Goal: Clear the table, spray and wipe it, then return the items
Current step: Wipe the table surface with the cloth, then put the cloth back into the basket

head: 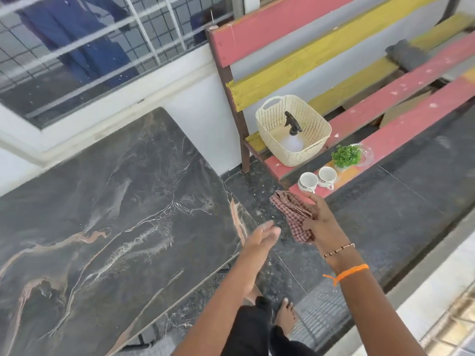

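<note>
The dark marble table (102,214) fills the left of the view and bears nothing. My right hand (321,222) grips a checked red cloth (293,214) just off the table's right corner, close to the bench edge. My left hand (262,237) hovers flat with fingers apart over that corner and holds nothing. On the red and yellow bench (411,116) stand two white cups (317,179), a small green plant (345,155) on a clear dish, and a cream basket (272,119) with a spray bottle (291,129) inside.
A window with white bars (90,47) runs behind the table. A grey folded cloth (406,55) lies farther along the bench. Dark tiled floor (398,201) lies between table and bench. My bare feet (285,317) stand near the table's front corner.
</note>
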Demonstrator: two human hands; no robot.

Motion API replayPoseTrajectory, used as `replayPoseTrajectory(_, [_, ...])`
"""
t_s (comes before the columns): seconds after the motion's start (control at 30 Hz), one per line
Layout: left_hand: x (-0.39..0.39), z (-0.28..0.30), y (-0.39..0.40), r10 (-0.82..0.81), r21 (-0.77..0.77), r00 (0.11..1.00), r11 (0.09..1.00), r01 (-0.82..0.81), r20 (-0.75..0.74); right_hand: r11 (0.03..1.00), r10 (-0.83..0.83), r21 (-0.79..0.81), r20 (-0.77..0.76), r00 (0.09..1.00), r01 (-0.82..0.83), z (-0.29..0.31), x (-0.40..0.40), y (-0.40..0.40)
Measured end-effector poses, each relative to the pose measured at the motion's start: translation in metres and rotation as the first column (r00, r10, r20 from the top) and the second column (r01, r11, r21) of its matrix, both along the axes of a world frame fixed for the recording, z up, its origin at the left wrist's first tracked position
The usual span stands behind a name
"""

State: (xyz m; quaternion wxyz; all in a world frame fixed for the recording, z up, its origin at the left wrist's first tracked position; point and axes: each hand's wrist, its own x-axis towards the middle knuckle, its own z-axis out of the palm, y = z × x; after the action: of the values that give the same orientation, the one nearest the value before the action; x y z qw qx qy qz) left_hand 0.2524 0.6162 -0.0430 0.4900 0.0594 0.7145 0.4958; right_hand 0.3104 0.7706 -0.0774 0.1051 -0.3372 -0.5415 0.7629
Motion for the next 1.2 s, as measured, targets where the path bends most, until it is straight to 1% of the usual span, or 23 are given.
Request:
replayPoseTrajectory(0.07, [-0.014, 0.005, 0.025, 0.124, 0.022, 0.992, 0.992, -0.125, 0.035, 0.991, 0.071, 0.119, -0.042, 0.997, -0.065, 0.009, -0.006, -0.001])
replayPoseTrajectory(0.13, [-0.028, 0.006, 0.046, 0.288, 0.057, 0.955, 0.955, -0.292, 0.073, 0.966, 0.155, 0.217, -0.062, 0.986, -0.138, 0.013, -0.014, 0.002])
replayPoseTrajectory(0.17, [-0.036, 0.005, 0.056, 0.347, 0.069, 0.935, 0.934, -0.351, 0.074, 0.957, 0.174, 0.246, -0.064, 0.983, -0.154, 0.015, -0.02, 0.007])
replayPoseTrajectory(0.23, [-0.054, 0.007, 0.071, 0.388, 0.063, 0.922, 0.919, -0.388, 0.018, 0.957, 0.168, 0.249, -0.047, 0.985, -0.151, 0.016, -0.035, 0.017])
replayPoseTrajectory(0.37, [-0.095, 0.012, 0.101, 0.271, 0.059, 0.947, 0.962, -0.265, -0.169, 0.999, 0.041, -0.011, -0.051, 0.998, -0.041, 0.015, -0.072, 0.051])
replayPoseTrajectory(0.43, [-0.114, 0.014, 0.112, 0.197, 0.055, 0.942, 0.98, -0.189, -0.271, 0.992, 0.059, -0.105, -0.072, 0.996, -0.067, 0.012, -0.093, 0.068])
replayPoseTrajectory(0.5, [-0.135, 0.014, 0.123, 0.157, 0.054, 0.932, 0.988, -0.148, -0.328, 0.979, 0.092, -0.174, -0.092, 0.991, -0.107, 0.008, -0.115, 0.083])
replayPoseTrajectory(0.57, [-0.157, 0.012, 0.13, 0.134, 0.033, 0.93, 0.991, -0.131, -0.343, 0.96, 0.075, -0.261, -0.106, 0.992, -0.101, 0.003, -0.133, 0.098])
replayPoseTrajectory(0.67, [-0.188, 0.009, 0.135, 0.177, 0.018, 0.955, 0.984, -0.178, -0.239, 0.917, 0.026, -0.397, -0.046, 0.999, -0.043, -0.004, -0.15, 0.12])
replayPoseTrajectory(0.7, [-0.199, 0.01, 0.137, 0.186, 0.02, 0.962, 0.982, -0.186, -0.198, 0.929, 0.035, -0.367, -0.02, 0.999, -0.04, -0.006, -0.156, 0.128])
replayPoseTrajectory(0.73, [-0.209, 0.01, 0.138, 0.164, 0.026, 0.969, 0.986, -0.162, -0.187, 0.965, 0.058, -0.258, 0.026, 0.998, -0.049, -0.008, -0.162, 0.138])
replayPoseTrajectory(0.77, [-0.22, 0.007, 0.14, 0.098, 0.025, 0.972, 0.995, -0.095, -0.214, 0.992, 0.092, -0.091, 0.078, 0.993, -0.084, -0.009, -0.17, 0.15])
replayPoseTrajectory(0.8, [-0.227, 0.005, 0.142, 0.001, 0.008, 0.967, 1.0, 0.001, -0.257, 0.984, 0.143, 0.087, 0.111, 0.983, -0.153, -0.008, -0.176, 0.16])
replayPoseTrajectory(0.83, [-0.235, 0.003, 0.146, -0.102, -0.013, 0.952, 0.995, 0.102, -0.288, 0.937, 0.25, 0.224, 0.109, 0.962, -0.269, -0.008, -0.184, 0.171])
replayPoseTrajectory(0.87, [-0.241, 0.002, 0.149, -0.201, -0.047, 0.93, 0.979, 0.196, -0.308, 0.858, 0.402, 0.301, 0.11, 0.909, -0.416, -0.005, -0.192, 0.177])
replayPoseTrajectory(0.9, [-0.251, -0.001, 0.156, -0.266, -0.072, 0.917, 0.964, 0.257, -0.297, 0.754, 0.554, 0.329, 0.145, 0.82, -0.568, -0.004, -0.205, 0.184])
replayPoseTrajectory(0.93, [-0.259, -0.003, 0.161, -0.305, -0.087, 0.912, 0.952, 0.293, -0.275, 0.651, 0.65, 0.349, 0.204, 0.732, -0.674, -0.004, -0.215, 0.186])
replayPoseTrajectory(0.97, [-0.269, -0.005, 0.168, -0.317, -0.083, 0.913, 0.948, 0.306, -0.256, 0.585, 0.685, 0.358, 0.263, 0.68, -0.728, -0.007, -0.227, 0.19])
replayPoseTrajectory(1.0, [-0.279, -0.006, 0.175, -0.312, -0.075, 0.919, 0.95, 0.302, -0.241, 0.551, 0.687, 0.375, 0.304, 0.661, -0.745, -0.009, -0.236, 0.195])
replayPoseTrajectory(1.03, [-0.289, -0.008, 0.182, -0.285, -0.06, 0.932, 0.959, 0.278, -0.223, 0.538, 0.685, 0.393, 0.311, 0.658, -0.746, -0.01, -0.245, 0.202])
replayPoseTrajectory(1.1, [-0.304, -0.012, 0.197, -0.168, 0.038, 0.973, 0.984, 0.176, -0.156, 0.575, 0.7, 0.386, 0.225, 0.678, -0.722, -0.013, -0.259, 0.223])
replayPoseTrajectory(1.17, [-0.314, -0.019, 0.216, -0.006, 0.15, 1.0, 0.989, 0.009, -0.02, 0.628, 0.714, 0.325, 0.122, 0.69, -0.707, -0.011, -0.27, 0.248])
replayPoseTrajectory(1.2, [-0.317, -0.024, 0.226, 0.074, 0.178, 0.995, 0.98, -0.085, 0.065, 0.661, 0.704, 0.288, 0.082, 0.705, -0.693, -0.011, -0.276, 0.261])
